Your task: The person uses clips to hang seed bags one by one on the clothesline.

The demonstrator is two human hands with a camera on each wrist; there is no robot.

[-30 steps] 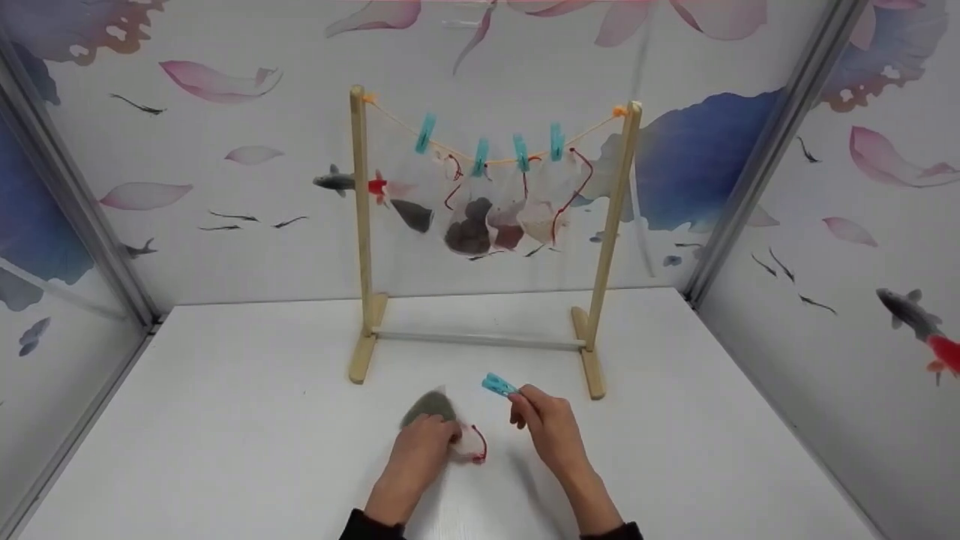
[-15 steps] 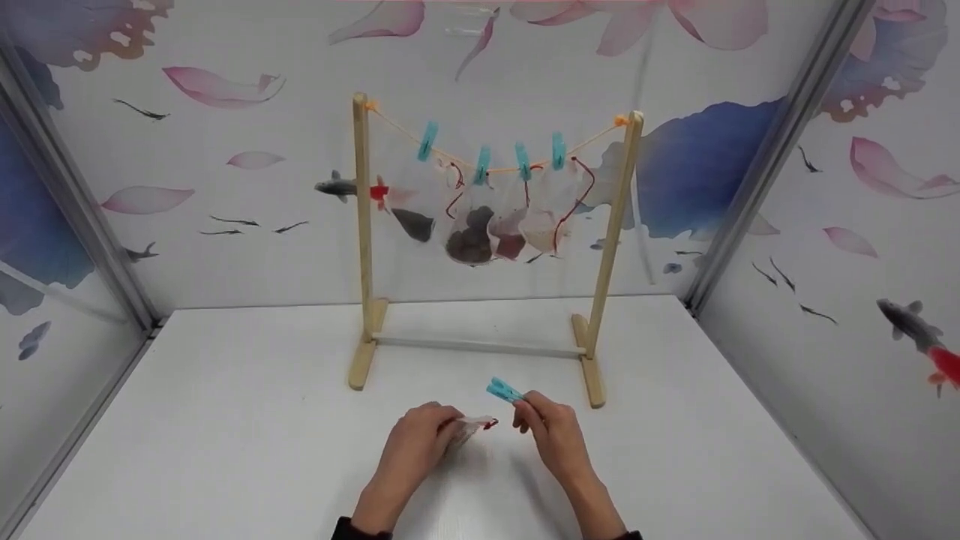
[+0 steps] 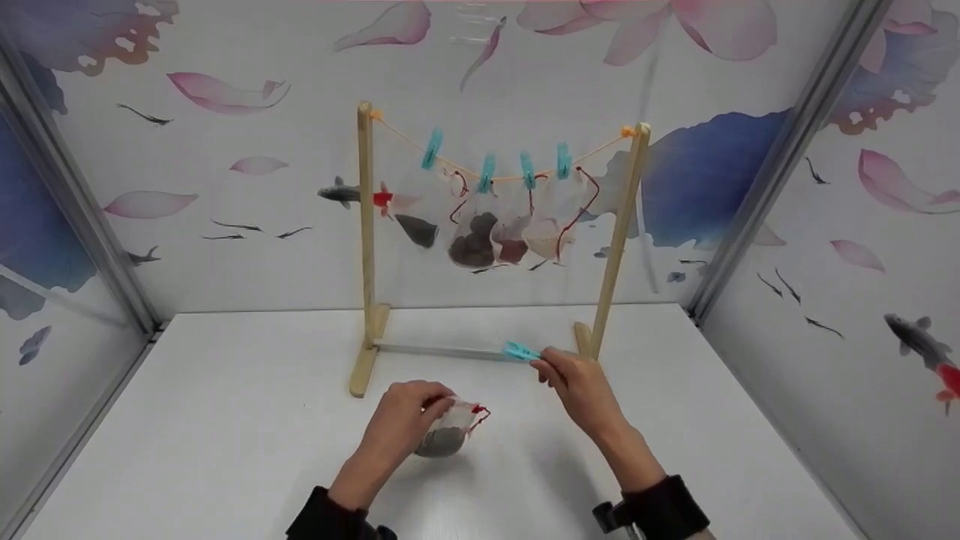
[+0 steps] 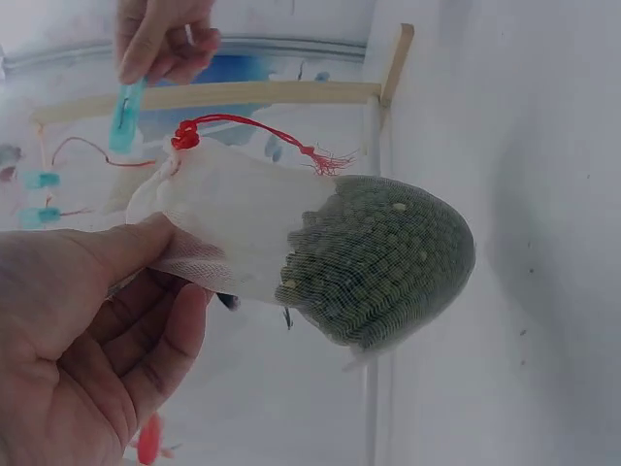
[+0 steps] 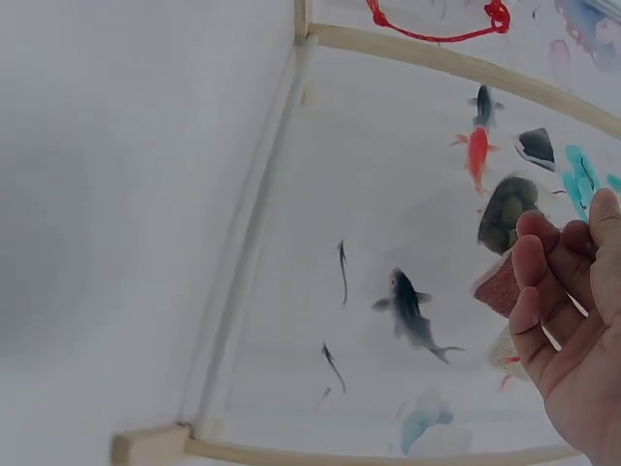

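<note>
In the head view my left hand (image 3: 397,424) pinches a white mesh drawstring bag (image 3: 442,442) by its upper part, lifted over the table. Small green beans or pellets fill its rounded bottom, as the left wrist view shows, and a red drawstring (image 4: 262,123) trails from its mouth. My right hand (image 3: 585,386) is farther forward and to the right, holding a turquoise clothespin (image 3: 520,352) between thumb and fingers. The bag and this clothespin are apart. Behind both hands, several filled mesh bags (image 3: 472,247) hang from a sagging cord (image 3: 405,138), with turquoise clothespins (image 3: 487,172) on it.
A wooden stand holds the cord, with a left post (image 3: 367,240), a right post (image 3: 621,240) and a pale low crossbar (image 3: 442,350). It stands on the white table (image 3: 247,390). Patterned panels (image 3: 247,262) enclose the back and sides.
My left hand has lifted the bag off the table, and its filled end now hangs below the fingers. My right hand has moved forward and slightly right with the clothespin.
</note>
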